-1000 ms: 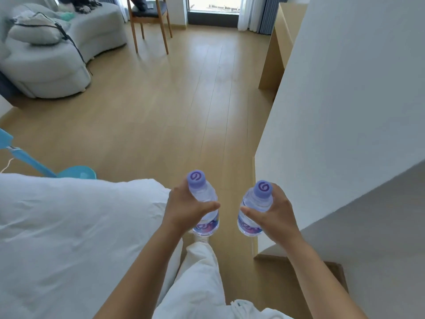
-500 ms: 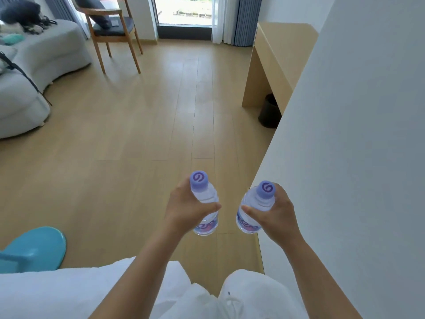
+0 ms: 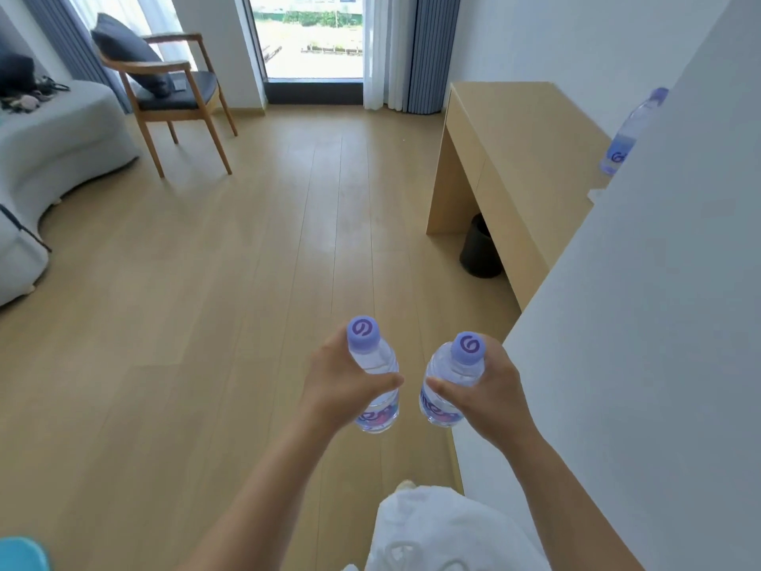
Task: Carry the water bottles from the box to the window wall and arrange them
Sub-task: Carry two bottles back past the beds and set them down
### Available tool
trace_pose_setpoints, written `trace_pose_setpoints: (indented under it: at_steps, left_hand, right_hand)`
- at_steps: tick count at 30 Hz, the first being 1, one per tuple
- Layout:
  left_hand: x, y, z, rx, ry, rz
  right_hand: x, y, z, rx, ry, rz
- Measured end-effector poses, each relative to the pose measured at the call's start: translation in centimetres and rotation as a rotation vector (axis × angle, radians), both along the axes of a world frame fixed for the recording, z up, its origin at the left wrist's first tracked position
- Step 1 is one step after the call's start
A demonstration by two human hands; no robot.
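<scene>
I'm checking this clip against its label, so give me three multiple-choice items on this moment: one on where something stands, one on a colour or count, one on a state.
1. Where does the bottle that nobody holds stand?
A. on the desk
B. on the sofa
C. on the chair

2. What colour are the bottle caps?
A. red
B. purple
C. green

3. What are the hands doing?
A. both hang idle
B. only one holds a bottle
C. each holds a bottle

Key: 1 A, the third bottle stands upright on the desk by the right wall. 2 B, the cap in view is purple. 3 C, the left hand grips the left bottle and the right hand grips the right bottle.
</scene>
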State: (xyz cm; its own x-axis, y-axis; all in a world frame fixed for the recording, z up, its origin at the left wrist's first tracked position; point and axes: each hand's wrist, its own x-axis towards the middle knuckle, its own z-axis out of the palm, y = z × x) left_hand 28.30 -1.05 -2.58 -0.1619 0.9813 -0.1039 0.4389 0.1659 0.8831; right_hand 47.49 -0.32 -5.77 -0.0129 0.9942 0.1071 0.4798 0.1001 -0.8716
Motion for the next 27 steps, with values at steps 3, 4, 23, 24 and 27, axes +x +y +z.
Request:
trace_pose_setpoints:
  at_steps: [3, 4, 23, 24, 27]
  left_hand:
    - [0.6, 6.0, 0.3, 0.000, -0.014, -0.005]
    - [0.8, 7.9, 0.4, 0.008, -0.021, -0.010]
    - [2.5, 44.6, 0.4, 0.023, -0.050, -0.419]
    - [2.8, 46.4, 0.6, 0.020, -0.061, -0.449]
    - [4.4, 51.1, 0.8, 0.005, -0.081, -0.519]
  right_hand:
    - [0.7, 6.0, 0.8, 0.043, 0.005, -0.014]
    - [0.9, 7.7, 1.0, 0.051, 0.004, -0.021]
    - [1.7, 35.4, 1.6, -0.024, 0.198, -0.412]
    - [1.8, 36.5, 1.9, -0.014, 0.198, -0.459]
    - [2.6, 39.1, 2.2, -0.023, 0.199, -0.596]
